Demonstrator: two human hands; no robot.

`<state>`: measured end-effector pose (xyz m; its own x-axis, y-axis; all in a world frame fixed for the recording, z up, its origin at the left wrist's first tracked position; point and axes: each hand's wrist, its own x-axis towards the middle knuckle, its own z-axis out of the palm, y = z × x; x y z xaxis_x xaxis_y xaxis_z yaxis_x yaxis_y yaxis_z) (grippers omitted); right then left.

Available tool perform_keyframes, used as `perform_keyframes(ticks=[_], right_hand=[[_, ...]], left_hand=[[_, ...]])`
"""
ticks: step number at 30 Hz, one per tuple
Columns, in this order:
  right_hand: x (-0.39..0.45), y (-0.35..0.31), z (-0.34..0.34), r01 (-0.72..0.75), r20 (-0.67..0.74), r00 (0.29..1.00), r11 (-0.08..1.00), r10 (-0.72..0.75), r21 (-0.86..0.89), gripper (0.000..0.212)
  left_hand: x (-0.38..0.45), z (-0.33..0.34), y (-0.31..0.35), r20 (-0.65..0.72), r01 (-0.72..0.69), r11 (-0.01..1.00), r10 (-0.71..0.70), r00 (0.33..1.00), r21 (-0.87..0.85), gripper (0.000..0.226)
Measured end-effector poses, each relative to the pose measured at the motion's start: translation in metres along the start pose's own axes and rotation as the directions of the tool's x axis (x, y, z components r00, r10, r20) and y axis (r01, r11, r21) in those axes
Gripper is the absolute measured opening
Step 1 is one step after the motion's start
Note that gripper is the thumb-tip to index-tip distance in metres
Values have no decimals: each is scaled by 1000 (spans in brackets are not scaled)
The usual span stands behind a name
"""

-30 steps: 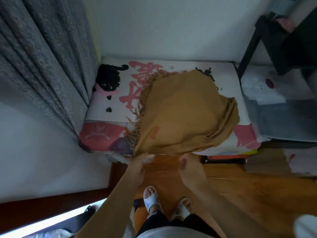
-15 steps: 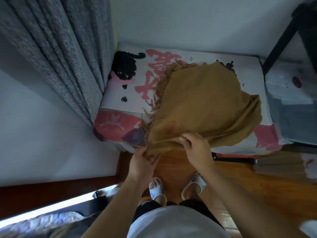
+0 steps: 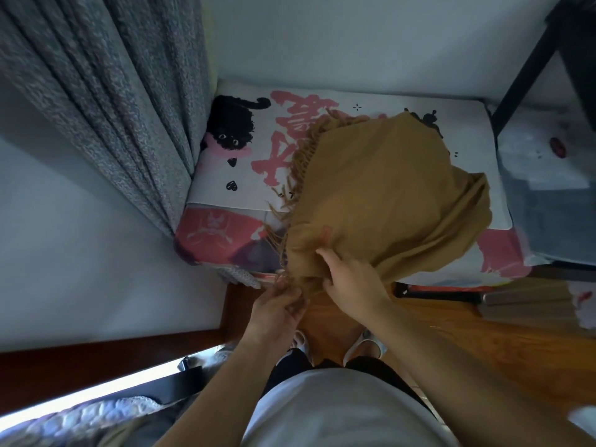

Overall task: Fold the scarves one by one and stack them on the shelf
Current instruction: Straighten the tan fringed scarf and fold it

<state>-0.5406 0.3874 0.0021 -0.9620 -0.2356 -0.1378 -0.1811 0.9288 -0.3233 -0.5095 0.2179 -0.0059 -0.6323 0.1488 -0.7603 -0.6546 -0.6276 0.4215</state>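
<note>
A tan scarf (image 3: 387,195) lies heaped on a printed cushion (image 3: 245,175) in the corner, its fringe trailing along the left edge and its near end hanging over the cushion's front toward the wooden floor (image 3: 451,333). The left hand (image 3: 277,314) is curled around the fringed near corner just below the cushion's edge, fingers pinching the tassels and cloth together. The right hand (image 3: 351,279) sits just beside it and a little higher, its fingers bunched into the fabric at the near hem, with the thumb and forefinger closed on a fold. Both hands therefore hold the same end of the scarf, close together, while the rest of it rests loose and rumpled on the cushion, with a bulge of cloth on the right side. As a judgement, the folding of this scarf is barely begun: no clean crease or squared edge shows, and the piece looks gathered rather than laid flat. Nothing that reads as a finished, folded scarf is visible (the dark frame (image 3: 529,62) at the upper right may be the shelf, but what sits on it cannot be made out). So what seems left is most of the job: spreading and folding this one, carrying it to the shelf, then any others. A grey curtain (image 3: 106,101) hangs to the left.
</note>
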Motion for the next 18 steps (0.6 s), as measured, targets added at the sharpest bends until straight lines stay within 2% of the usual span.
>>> perform_keyframes(ticks=[2, 4, 6, 7, 8, 9, 11, 12, 13, 15, 18], right_hand=[[14, -2, 2, 69, -44, 996, 995, -72, -68, 59], [25, -5, 6, 217, -56, 973, 968, -225, -129, 53], [34, -8, 12, 341, -50, 936, 932, -349, -120, 31], [38, -10, 13, 316, -86, 943, 945, -322, -78, 10], [40, -13, 12, 226, -146, 964, 974, -223, 5, 11], [41, -11, 10, 77, -212, 976, 986, -44, 151, 28], [37, -6, 4, -137, -280, 914, 873, 294, 469, 42], [30, -7, -1, -153, -259, 895, 796, 363, 585, 41], [21, -9, -3, -115, -264, 911, 810, 318, 575, 37], [2, -17, -2, 32, -281, 953, 882, 115, 471, 22], [-14, -19, 12, 265, -349, 919, 942, -181, 208, 10]], left_hand=[[0, -1, 0, -18, 39, 999, -39, 999, 11, 24], [0, -1, 1, -46, 53, 999, -52, 998, 4, 28], [2, 1, 2, -90, 49, 999, -49, 995, 1, 28], [2, 1, 2, -104, 46, 999, -45, 994, 7, 26], [1, 1, 3, -113, 46, 999, -44, 993, 17, 22], [0, 3, 4, -111, 48, 998, -44, 993, 32, 19], [-2, 3, 7, -94, 50, 998, -47, 994, 37, 17], [-3, 3, 9, -73, 47, 999, -45, 996, 26, 19], [-6, 4, 11, -43, 42, 999, -42, 998, 9, 21], [-11, 7, 14, 19, 40, 999, -40, 999, -3, 26], [-20, 13, 18, 51, 22, 996, -27, 998, 87, 26]])
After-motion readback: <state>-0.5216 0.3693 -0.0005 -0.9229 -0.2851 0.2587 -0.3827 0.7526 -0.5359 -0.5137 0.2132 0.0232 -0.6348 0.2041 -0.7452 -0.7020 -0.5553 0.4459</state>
